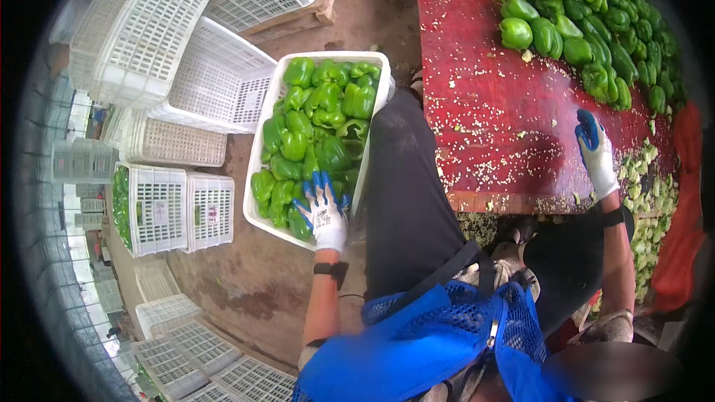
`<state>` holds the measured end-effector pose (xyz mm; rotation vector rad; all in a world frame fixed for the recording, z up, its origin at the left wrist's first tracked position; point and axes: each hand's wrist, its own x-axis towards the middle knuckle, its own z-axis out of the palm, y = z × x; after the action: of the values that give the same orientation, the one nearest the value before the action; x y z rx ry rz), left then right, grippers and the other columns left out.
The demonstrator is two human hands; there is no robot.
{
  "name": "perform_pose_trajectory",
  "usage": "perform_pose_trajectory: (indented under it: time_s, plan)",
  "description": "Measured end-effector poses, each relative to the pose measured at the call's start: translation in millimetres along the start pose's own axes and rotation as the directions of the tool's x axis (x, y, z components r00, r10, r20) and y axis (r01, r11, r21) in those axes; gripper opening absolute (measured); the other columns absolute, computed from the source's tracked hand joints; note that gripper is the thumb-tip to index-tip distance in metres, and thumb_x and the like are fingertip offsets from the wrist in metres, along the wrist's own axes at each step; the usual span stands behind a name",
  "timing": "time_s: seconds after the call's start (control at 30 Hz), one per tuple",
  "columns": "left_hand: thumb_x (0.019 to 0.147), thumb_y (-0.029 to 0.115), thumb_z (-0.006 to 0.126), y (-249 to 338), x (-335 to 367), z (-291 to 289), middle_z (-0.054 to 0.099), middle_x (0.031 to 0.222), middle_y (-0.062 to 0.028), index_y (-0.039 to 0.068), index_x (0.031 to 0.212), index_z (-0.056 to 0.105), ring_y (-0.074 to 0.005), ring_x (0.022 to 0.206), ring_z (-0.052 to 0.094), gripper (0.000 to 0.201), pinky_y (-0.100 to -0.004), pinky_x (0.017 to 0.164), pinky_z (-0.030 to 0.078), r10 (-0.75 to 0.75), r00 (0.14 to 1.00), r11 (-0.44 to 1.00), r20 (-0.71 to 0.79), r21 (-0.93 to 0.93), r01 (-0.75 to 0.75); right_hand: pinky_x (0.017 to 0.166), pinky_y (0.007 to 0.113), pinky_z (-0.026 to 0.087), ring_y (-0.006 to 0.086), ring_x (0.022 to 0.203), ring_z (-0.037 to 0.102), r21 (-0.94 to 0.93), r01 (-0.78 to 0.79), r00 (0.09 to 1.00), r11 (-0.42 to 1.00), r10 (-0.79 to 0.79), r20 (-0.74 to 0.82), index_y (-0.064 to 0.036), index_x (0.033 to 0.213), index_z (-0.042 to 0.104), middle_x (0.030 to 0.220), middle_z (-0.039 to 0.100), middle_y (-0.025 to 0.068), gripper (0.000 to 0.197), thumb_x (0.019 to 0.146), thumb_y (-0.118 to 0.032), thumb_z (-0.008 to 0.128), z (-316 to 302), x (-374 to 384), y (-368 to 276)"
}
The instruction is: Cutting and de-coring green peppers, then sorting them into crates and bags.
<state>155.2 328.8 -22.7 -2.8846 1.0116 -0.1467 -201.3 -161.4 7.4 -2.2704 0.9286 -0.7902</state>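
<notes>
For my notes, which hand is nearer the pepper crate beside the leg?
Left. Left hand is over peppers in the crate; right hand is farther right, over the red table.

Left hand [326, 212], right hand [594, 152]: two, both gloved. Dark wristbands [330, 272]: two. Red worktop [484, 119]: one. Pepper-filled white crate [335, 54] under left hand: one. Green bell peppers [516, 33]: over twenty visible in that crate; dozens on worktop, overlap prevents exact tally. Side-by-side lattice crates [158, 212] with peppers, at left: two. Other white crates [153, 26]: at least ten.
</notes>
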Motion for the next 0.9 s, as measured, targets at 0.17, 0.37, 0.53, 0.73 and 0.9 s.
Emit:
perform_pose_trajectory:
  time_s: [0.17,0.37,0.53,0.73,0.9]
  plan:
    - [0.086,0.033,0.065,-61.5,-24.7,48.5,0.014,0.162,-0.0111,0.009,0.156,0.014,-0.0312,0.149,0.014,0.090,-0.0573,0.117,0.008,0.088,0.988,0.993,-0.124,0.093,-0.077,0.085,0.041,0.052,0.0335,0.098,0.066,-0.136,-0.043,0.998,0.990,0.048,0.037,-0.0026,0.126,0.056,0.111,0.065,0.0203,0.046,0.084,-0.017,0.070,29.2,21.4,-64.1]
    - [0.092,0.016,0.063,18.8,38.3,-99.3,0.037,0.152,-0.0155,0.002,0.149,0.030,-0.0291,0.139,0.036,0.067,-0.0393,0.116,0.026,-0.030,0.978,0.676,-0.207,-0.725,-0.132,0.081,0.047,0.051,0.0406,0.094,0.063,-0.081,-0.097,0.989,0.992,0.087,-0.116,-0.0052,0.117,0.058,0.103,0.065,0.0217,0.035,0.085,-0.017,0.066,-0.9,41.2,-37.0]
    - [0.094,0.016,0.060,145.6,76.6,-194.2,0.043,0.147,-0.0124,-0.001,0.146,0.036,-0.0229,0.131,0.045,0.060,-0.0362,0.109,0.035,0.001,0.975,0.090,-0.223,-0.971,-0.222,0.093,0.047,0.046,0.0416,0.111,0.056,-0.169,-0.064,0.989,0.984,0.040,-0.143,-0.0045,0.131,0.049,0.121,0.057,0.0257,0.055,0.084,-0.022,0.068,24.9,118.1,-23.0]
    - [0.088,0.003,0.061,261.3,91.8,-166.7,0.048,0.143,-0.0089,0.003,0.144,0.040,-0.0219,0.128,0.048,0.060,-0.0366,0.104,0.043,0.433,0.893,0.055,-0.122,-0.985,-0.161,0.100,0.055,0.040,0.0440,0.129,0.044,-0.560,0.024,0.991,0.828,0.053,0.121,-0.0174,0.149,0.035,0.149,0.035,0.0252,0.075,0.082,-0.024,0.068,67.8,195.8,-22.0]
    - [0.087,0.005,0.068,292.9,135.1,-129.1,0.052,0.135,-0.0112,0.003,0.135,0.050,-0.0224,0.120,0.053,0.051,-0.0340,0.099,0.046,0.426,0.905,-0.080,-0.017,-0.997,0.019,0.094,0.050,0.044,0.0418,0.126,0.047,-0.730,0.197,0.966,0.654,0.000,0.260,-0.0250,0.141,0.048,0.146,0.040,0.0236,0.058,0.085,-0.029,0.065,79.4,187.6,-28.8]
